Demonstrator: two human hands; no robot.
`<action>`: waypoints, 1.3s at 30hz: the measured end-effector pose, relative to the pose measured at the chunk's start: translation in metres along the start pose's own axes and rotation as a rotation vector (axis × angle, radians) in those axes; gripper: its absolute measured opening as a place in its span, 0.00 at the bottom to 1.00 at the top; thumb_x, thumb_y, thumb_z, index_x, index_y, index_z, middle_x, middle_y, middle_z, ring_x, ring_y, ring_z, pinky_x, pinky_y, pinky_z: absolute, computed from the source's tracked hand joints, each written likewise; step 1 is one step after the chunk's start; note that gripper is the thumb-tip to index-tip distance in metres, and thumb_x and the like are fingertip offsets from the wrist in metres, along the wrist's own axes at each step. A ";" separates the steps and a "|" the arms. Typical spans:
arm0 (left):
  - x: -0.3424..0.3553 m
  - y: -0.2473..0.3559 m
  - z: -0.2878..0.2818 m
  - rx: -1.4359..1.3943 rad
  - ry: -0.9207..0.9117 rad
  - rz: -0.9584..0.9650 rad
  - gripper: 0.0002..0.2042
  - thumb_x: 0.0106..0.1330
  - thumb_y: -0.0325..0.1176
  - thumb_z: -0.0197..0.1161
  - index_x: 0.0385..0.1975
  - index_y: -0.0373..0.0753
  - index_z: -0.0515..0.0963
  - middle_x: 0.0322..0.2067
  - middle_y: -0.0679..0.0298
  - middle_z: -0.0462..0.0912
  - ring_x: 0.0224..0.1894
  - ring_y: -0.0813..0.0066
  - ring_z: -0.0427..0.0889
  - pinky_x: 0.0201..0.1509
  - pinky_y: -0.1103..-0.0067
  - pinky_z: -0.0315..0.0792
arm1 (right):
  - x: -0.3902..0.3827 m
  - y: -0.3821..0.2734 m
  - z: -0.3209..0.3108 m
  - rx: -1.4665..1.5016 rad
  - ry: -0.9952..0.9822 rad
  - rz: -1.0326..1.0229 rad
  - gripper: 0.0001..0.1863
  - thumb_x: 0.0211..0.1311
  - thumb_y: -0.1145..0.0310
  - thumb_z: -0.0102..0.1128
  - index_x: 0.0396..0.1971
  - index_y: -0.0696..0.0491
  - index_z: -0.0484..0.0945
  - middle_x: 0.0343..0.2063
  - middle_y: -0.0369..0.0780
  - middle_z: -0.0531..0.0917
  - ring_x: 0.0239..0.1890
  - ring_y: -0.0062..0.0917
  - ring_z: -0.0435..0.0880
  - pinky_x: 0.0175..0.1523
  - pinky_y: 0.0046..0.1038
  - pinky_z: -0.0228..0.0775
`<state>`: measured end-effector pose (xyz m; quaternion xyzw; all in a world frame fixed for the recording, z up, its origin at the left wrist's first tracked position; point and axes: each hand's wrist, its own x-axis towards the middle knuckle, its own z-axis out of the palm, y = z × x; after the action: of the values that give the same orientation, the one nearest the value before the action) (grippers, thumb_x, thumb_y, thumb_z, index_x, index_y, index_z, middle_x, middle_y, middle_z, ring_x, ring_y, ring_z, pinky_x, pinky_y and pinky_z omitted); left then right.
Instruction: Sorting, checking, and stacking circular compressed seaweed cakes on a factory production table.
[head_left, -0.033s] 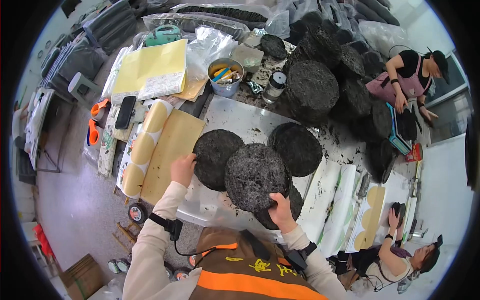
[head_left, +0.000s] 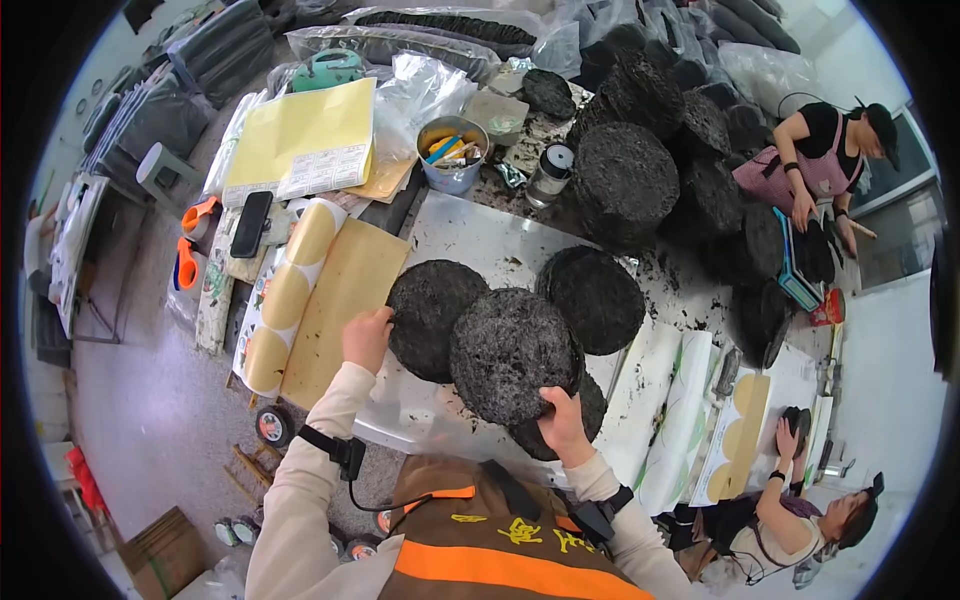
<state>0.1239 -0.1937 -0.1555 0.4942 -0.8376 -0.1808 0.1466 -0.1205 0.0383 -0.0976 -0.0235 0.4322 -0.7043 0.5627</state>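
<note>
In front of me, several round black discs of what looks like dried seaweed lie on a pale metal worktop [head_left: 440,218]. My left hand [head_left: 368,338] pinches the outer edge of the left disc [head_left: 432,322]. The greyish middle stack [head_left: 512,350] overlaps its neighbours. On that stack's lower right rim rests the thumb of my right hand [head_left: 565,425], its fingers curled beneath and partly hidden. A lower disc [head_left: 588,420] shows partly under the middle stack, and another stack [head_left: 595,300] sits to the right behind it.
Tall seaweed stacks [head_left: 625,180] rise at the back right, beside a lidded jar [head_left: 549,175] and a tool bucket [head_left: 455,180]. Label sheets [head_left: 295,280] and a phone [head_left: 251,225] lie left. Two co-workers [head_left: 810,165] handle dark discs on the right.
My hands and the discs stay where they were. At the far right, a co-worker's lower hand has shifted slightly, and a pale stick-like thing now shows by it.
</note>
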 end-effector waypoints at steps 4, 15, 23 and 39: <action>0.013 -0.006 0.006 0.057 -0.082 0.026 0.06 0.58 0.27 0.65 0.34 0.40 0.79 0.35 0.58 0.80 0.39 0.56 0.82 0.43 0.65 0.75 | 0.003 0.006 -0.007 -0.022 0.024 -0.026 0.31 0.52 0.76 0.54 0.61 0.55 0.66 0.55 0.42 0.75 0.58 0.36 0.74 0.64 0.41 0.67; 0.016 -0.019 0.013 0.062 -0.097 0.121 0.05 0.61 0.28 0.57 0.34 0.41 0.79 0.30 0.58 0.82 0.35 0.55 0.82 0.40 0.64 0.76 | 0.003 0.014 -0.015 -0.035 0.101 -0.015 0.32 0.50 0.77 0.52 0.60 0.55 0.66 0.54 0.41 0.74 0.58 0.34 0.74 0.64 0.40 0.67; 0.021 -0.030 0.009 0.019 -0.112 0.252 0.06 0.59 0.26 0.61 0.35 0.41 0.80 0.29 0.59 0.85 0.32 0.60 0.84 0.40 0.69 0.78 | 0.001 0.016 -0.013 -0.065 0.143 -0.041 0.33 0.49 0.76 0.52 0.61 0.55 0.65 0.54 0.41 0.74 0.58 0.35 0.73 0.64 0.40 0.66; -0.010 -0.062 -0.005 -0.693 0.107 -0.337 0.09 0.57 0.21 0.65 0.38 0.34 0.84 0.31 0.56 0.86 0.33 0.66 0.86 0.40 0.77 0.78 | -0.006 0.018 -0.022 -0.030 0.113 -0.085 0.31 0.51 0.75 0.52 0.60 0.56 0.67 0.54 0.41 0.75 0.57 0.34 0.74 0.64 0.40 0.66</action>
<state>0.1792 -0.2131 -0.1800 0.5549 -0.6250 -0.4486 0.3166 -0.1156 0.0563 -0.1195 -0.0104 0.4722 -0.7214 0.5065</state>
